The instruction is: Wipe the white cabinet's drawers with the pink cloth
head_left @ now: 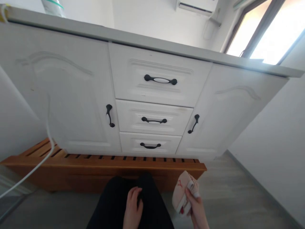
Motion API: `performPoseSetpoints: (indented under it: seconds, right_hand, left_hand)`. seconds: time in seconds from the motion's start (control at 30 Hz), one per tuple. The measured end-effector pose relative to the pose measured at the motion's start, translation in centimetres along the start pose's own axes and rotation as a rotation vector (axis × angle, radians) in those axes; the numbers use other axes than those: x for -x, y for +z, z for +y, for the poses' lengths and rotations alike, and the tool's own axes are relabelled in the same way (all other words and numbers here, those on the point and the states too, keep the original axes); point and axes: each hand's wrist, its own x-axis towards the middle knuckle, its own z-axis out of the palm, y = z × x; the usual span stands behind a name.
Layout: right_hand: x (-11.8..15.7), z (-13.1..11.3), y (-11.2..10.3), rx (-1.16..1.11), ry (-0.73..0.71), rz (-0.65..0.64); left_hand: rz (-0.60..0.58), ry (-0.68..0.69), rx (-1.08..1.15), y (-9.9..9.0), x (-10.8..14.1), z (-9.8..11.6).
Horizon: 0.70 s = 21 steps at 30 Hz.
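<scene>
My right hand [195, 203] grips a folded pale pink cloth [179, 193], thick and layered, with a red mark on its side. The cloth is held off to the right of my legs, above the floor. Over my dark-trousered thighs is my left hand [133, 205], empty, its fingers loosely bent and the thumb apart from them. In front stands a white cabinet [154, 92] with three drawers between two doors, all closed. Neither hand touches its dark handles, such as the top drawer handle [160, 80].
A slatted brown wooden bench [107, 163] runs along the cabinet's foot, close to my knees. A white cable [40, 163] hangs across the left side. Grey floor [228, 194] extends to the right wall. A clear container [53, 8] stands on the cabinet top; a window [264, 28] is beyond.
</scene>
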Motion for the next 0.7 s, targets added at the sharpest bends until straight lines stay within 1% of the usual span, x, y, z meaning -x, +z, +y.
performPoseSetpoints:
  seconds: [0.07, 0.13, 0.17, 0.23, 0.3, 0.4, 0.53, 0.6, 0.7]
  right_hand:
    - [2.7, -0.7, 1.2, -0.116, 0.176, 0.014]
    - [4.6, -1.5, 2.8, -0.204, 0.274, -0.028]
    - [5.4, -1.9, 3.6, -0.23, 0.286, -0.073]
    - [6.5, -2.9, 5.2, -0.273, 0.246, -0.17]
    - [7.5, -3.8, 6.5, -0.33, 0.172, -0.238]
    - [9.0, -4.8, 7.6, -0.405, 0.13, -0.29]
    - [10.4, -5.0, 7.7, -0.388, 0.072, -0.312]
    - [10.7, -5.0, 7.2, -0.316, 0.01, -0.312]
    - [10.4, -5.0, 6.0, -0.13, -0.12, -0.316]
  left_hand:
    - [-0.034, 0.161, 0.028, -0.5, 1.3, 3.8]
    - [-0.076, 0.302, -0.004, -1.2, 2.5, 7.8]
    - [-0.1, 0.359, -0.037, -1.7, 3.0, 9.7]
    - [-0.153, 0.455, -0.082, -2.6, 3.7, 12.9]
    - [-0.17, 0.491, -0.076, -3.2, 4.0, 15.2]
    - [-0.143, 0.48, -0.017, -3.6, 4.2, 17.2]
    - [-0.12, 0.471, 0.052, -3.6, 4.4, 19.3]
    - [-0.148, 0.464, 0.106, -3.7, 4.5, 20.2]
    - [-0.226, 0.461, 0.183, -3.8, 4.5, 21.1]
